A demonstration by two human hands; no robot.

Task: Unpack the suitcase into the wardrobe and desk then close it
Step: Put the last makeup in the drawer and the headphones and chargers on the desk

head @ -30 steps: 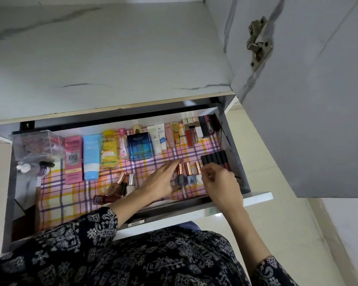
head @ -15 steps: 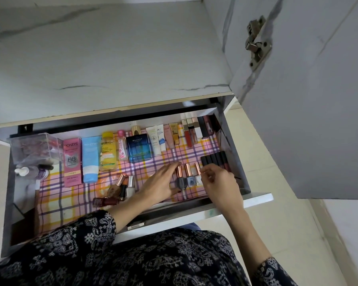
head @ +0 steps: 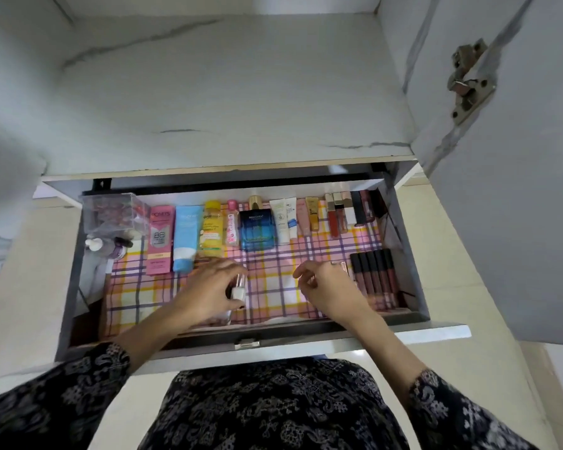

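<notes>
The wardrobe drawer is pulled open and lined with a checked cloth. My left hand is inside it at mid-left, its fingers curled round a white nail polish bottle with a rose-gold cap. More small bottles lie partly hidden under that hand. My right hand hovers at mid-right with loosely curled fingers, and I see nothing held between them. Rose-gold caps peek out behind its knuckles. A row of dark lip gloss tubes lies just to its right.
Along the drawer's back lie a pink BB cream box, a blue tube, a yellow bottle, a blue perfume bottle and several small tubes. A clear box sits at the back left. The open wardrobe door hangs on the right.
My left hand has moved left from the bottles near the lip glosses and now grips a white nail polish bottle. My right hand has stayed beside the lip glosses.
</notes>
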